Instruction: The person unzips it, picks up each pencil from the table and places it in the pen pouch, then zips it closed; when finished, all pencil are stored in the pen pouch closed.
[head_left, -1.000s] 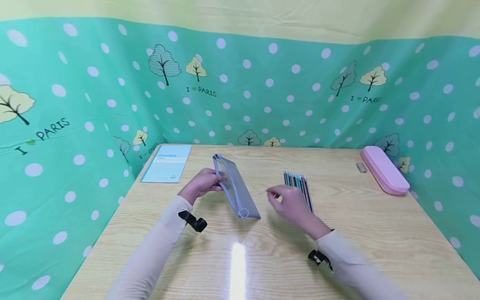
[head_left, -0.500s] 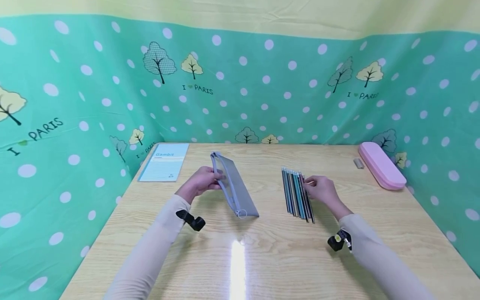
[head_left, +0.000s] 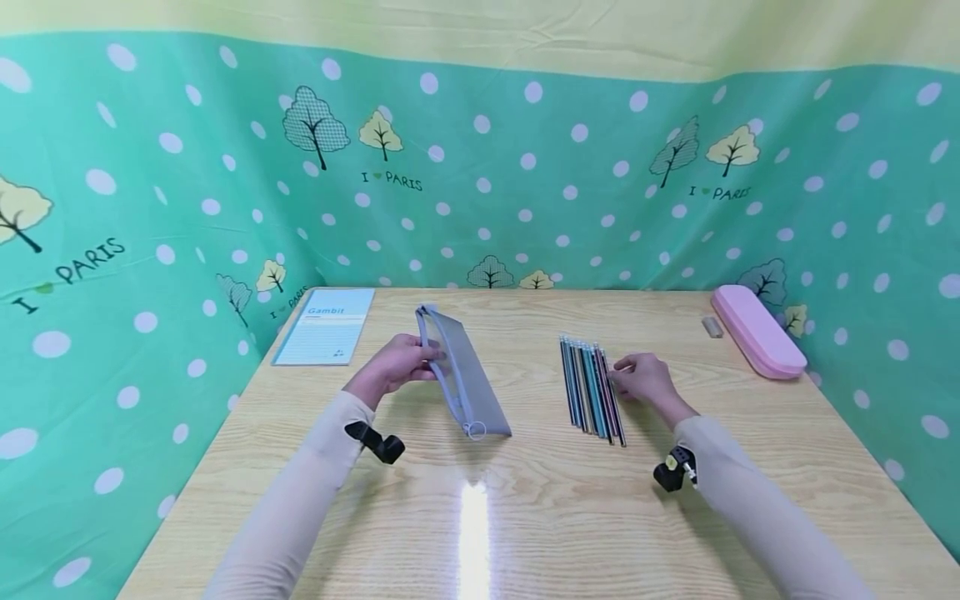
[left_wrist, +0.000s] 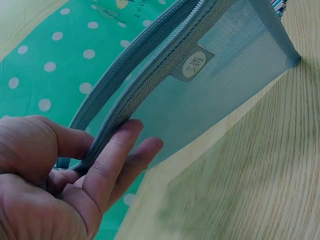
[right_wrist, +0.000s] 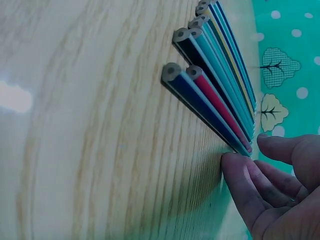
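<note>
My left hand [head_left: 405,360] grips a grey-blue mesh zipper pouch [head_left: 474,371] by its zipped rim, thumb on one side and fingers on the other. In the left wrist view the pouch [left_wrist: 215,95] stands tilted with its mouth parted and a small label on its side; I see nothing inside. A row of several pencils [head_left: 588,387] lies flat on the table to the right of the pouch. At the right edge of the row, near the far ends, is my right hand [head_left: 643,377]. Its fingertips [right_wrist: 235,161] meet the outermost dark pencil [right_wrist: 200,102], with the thumb held apart.
A light blue notebook [head_left: 324,327] lies at the back left of the wooden table [head_left: 555,517]. At the back right are a pink pencil case [head_left: 759,332] and a small eraser [head_left: 712,327]. A dotted green curtain [head_left: 480,183] surrounds the table.
My right hand has moved from over the pencils to their right side, and in the last half second it has barely shifted. The left hand keeps holding the pouch in place.
</note>
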